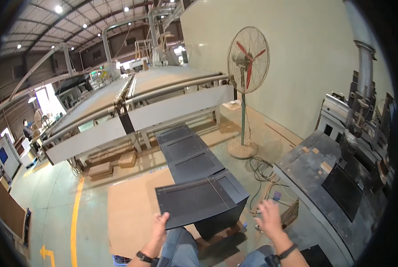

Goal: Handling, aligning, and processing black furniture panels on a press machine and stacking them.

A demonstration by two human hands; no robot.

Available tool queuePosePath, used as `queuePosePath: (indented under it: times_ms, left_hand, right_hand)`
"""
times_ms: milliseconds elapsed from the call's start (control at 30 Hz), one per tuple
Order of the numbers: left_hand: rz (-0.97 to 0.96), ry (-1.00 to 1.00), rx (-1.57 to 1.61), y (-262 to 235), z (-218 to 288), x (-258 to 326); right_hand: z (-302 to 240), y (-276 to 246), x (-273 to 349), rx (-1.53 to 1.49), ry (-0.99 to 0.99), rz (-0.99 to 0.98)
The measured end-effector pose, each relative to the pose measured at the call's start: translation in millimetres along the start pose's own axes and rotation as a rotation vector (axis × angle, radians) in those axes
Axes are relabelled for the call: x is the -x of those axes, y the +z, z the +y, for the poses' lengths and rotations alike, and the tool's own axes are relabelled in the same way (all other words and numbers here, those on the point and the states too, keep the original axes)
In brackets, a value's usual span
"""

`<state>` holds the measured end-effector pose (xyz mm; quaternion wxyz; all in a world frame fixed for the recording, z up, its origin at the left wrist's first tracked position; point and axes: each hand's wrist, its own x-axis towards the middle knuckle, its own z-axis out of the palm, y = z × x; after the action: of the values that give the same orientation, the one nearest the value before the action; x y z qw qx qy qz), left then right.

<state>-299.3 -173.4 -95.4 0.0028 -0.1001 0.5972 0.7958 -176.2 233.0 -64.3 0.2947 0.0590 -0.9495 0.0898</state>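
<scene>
My left hand [159,226] grips the near left corner of a dark, flat rectangular panel [194,202], thumb on top. The panel has a straight groove near its far edge and another near its right end. It lies across, or just over, a stack of similar black panels [233,184], slanting out past the stack's left side. My right hand [269,217] is empty, fingers apart, to the right of the stack above the floor. Further black panels [187,151] with framed recesses reach away in a row toward the conveyor.
A brown board [132,213] lies left of the stack. Ahead stands a wide roller conveyor table [172,107], with a red-bladed pedestal fan [248,60] beside it. At right is a machine bench [297,167] bearing scraps and a black panel [343,191]. Loose cables [261,169] lie on the floor.
</scene>
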Motion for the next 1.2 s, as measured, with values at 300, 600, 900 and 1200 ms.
queuePosePath:
  times_ms: [300,600,900,1200]
  left_hand:
    - [-0.112,0.35,-0.132,-2,179,-275]
    - [0.028,0.358,-0.272,47,143,-558]
    - [0.033,0.149,-0.145,58,62,-635]
    - [0.194,0.372,-1.223,53,51,-613]
  right_hand:
    - [-33,135,-109,-0.112,-0.084,-0.337]
    - [-46,142,-119,-0.042,-0.096,-0.498]
    - [-54,136,-130,-0.132,-0.023,-0.671]
    - [-49,139,-132,-0.137,-0.02,-0.709]
